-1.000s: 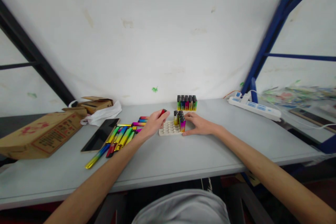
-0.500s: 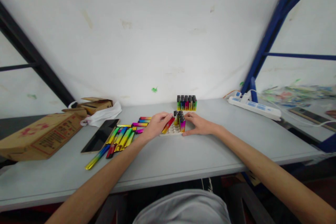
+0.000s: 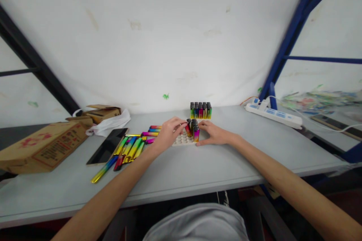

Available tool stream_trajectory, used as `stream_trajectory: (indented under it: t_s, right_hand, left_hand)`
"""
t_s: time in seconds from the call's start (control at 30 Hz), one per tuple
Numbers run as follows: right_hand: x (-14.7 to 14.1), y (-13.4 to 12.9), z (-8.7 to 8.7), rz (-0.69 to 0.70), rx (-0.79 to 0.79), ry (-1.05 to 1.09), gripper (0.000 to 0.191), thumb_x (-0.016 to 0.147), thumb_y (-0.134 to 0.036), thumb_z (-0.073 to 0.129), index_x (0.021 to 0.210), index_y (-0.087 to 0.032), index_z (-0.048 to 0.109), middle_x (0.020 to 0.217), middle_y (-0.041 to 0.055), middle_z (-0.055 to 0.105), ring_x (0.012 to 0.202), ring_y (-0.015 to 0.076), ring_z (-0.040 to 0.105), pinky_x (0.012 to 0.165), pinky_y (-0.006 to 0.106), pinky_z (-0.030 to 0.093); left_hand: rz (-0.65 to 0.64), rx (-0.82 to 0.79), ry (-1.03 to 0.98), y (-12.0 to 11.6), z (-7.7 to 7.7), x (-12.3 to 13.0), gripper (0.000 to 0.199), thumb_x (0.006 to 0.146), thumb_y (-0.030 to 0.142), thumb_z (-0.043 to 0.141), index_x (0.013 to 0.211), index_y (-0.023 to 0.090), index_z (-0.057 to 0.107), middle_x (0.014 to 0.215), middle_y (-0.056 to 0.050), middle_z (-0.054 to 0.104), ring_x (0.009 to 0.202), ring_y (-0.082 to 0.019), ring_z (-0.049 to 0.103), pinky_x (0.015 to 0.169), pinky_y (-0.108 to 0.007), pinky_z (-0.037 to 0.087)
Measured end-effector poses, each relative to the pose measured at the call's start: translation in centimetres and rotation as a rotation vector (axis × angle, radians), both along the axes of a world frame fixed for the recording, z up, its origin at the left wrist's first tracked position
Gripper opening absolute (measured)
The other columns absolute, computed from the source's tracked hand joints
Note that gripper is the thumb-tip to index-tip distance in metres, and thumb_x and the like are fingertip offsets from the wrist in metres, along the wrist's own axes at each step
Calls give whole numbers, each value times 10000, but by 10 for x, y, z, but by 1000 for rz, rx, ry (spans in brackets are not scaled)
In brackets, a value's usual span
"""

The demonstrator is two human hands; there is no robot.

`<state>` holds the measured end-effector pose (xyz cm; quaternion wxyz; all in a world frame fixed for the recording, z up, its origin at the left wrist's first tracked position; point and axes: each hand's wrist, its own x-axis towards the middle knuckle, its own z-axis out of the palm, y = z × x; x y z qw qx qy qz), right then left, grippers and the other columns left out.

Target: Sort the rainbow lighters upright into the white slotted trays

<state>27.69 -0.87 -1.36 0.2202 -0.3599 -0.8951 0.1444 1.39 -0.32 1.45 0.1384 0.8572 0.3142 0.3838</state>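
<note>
A white tray with rows of holes (image 3: 181, 141) lies on the table in front of me, with several shiny lighters (image 3: 196, 132) standing upright at its right end. My left hand (image 3: 170, 132) reaches in from the left, thumb and fingers pinched on a red lighter (image 3: 187, 129). That lighter leans slightly beside the standing ones, its lower end at the holes; whether it sits in one I cannot tell. My right hand (image 3: 212, 133) is wrapped round the tray's right end, thumb at the front corner and fingers behind, close against the lighters.
Loose multicoloured lighters (image 3: 131, 148) lie heaped left of the tray, beside a dark phone (image 3: 108, 147). A cardboard box (image 3: 45, 145) and a white plastic bag (image 3: 113, 122) are farther left. More upright lighters (image 3: 200, 110) stand behind. A power strip (image 3: 274, 116) lies at right.
My left hand has brought the red lighter right and turned it from a strong tilt to nearly upright, against the standing lighters. My right hand stays in place.
</note>
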Motion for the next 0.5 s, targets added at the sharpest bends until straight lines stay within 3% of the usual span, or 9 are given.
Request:
stream_trajectory:
  t_s: [0.17,0.33,0.5]
  right_hand:
    - [0,0,0,9,21,-14,723,823,-659,753,1345,-172,642,1294,146,619,1184,323,580,1087,495,464]
    - [0,0,-1,6,41,-17,693,819,-664,754,1303,-177,660,1251,142,632,1149,318,592,1057,491,484]
    - [0,1,-2,-15,45,-25,705,809,-680,751,1286,-167,665,1225,144,632,1122,317,593,1028,490,497]
  left_hand:
    - [-83,172,125,-1,4,-3,266,1048,291,497,1114,162,719,999,-88,720,917,-190,683,868,-320,542]
    - [-114,172,182,-1,4,-4,278,1059,308,478,1156,182,705,1052,-86,720,974,-196,683,916,-330,544]
    - [-83,151,234,2,-5,-3,369,1070,342,458,1369,218,634,1050,-77,699,927,-188,681,892,-330,542]
